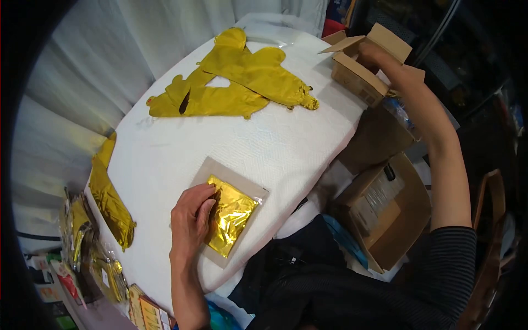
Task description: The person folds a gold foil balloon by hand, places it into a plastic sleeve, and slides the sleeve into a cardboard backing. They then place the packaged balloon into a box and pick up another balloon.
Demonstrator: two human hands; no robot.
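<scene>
A folded gold foil packet [232, 220] lies on a flat grey sheet in clear plastic [212, 168], near the front edge of the white table [165, 159]. My left hand [192, 212] rests on the packet's left edge, its fingers curled and close together at the foil. At the table's back right corner stands an open cardboard box [357, 80] with its flaps up. My right hand [373, 56] reaches down into this box, and its fingers are hidden inside.
Flat gold foil balloons [239, 63] are spread at the table's back, and another gold foil piece [113, 203] hangs over the left edge. Packaged gold items [107, 269] sit at lower left. A larger open carton [410, 212] stands below the table's right side.
</scene>
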